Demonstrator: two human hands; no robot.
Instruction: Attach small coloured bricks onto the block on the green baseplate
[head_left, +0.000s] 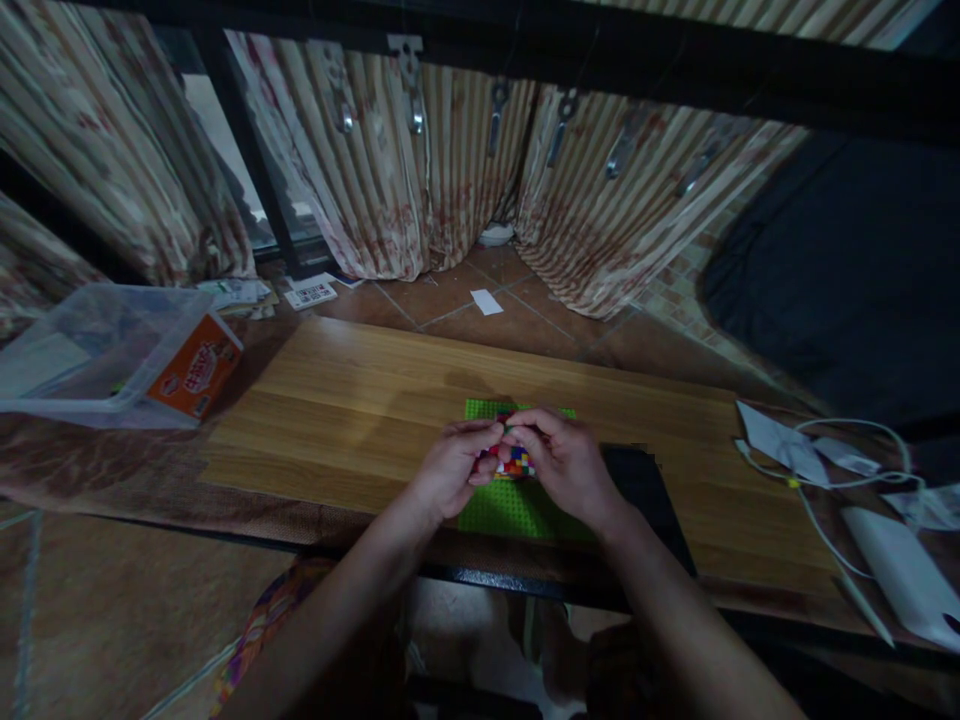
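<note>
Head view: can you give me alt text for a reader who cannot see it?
Two bare hands, left hand and right hand, meet over a green studded baseplate on a wooden tabletop, pinching a small cluster of multicoloured bricks. A clear plastic bin sits far left; white cables lie right.

A wooden board (360, 400) lies on the table. Left of it sits a clear plastic bin (97, 350) with an orange box (196, 368); right of it, white cables (832, 470) and papers (780, 440). Beyond it hang striped curtains (390, 170).
</note>
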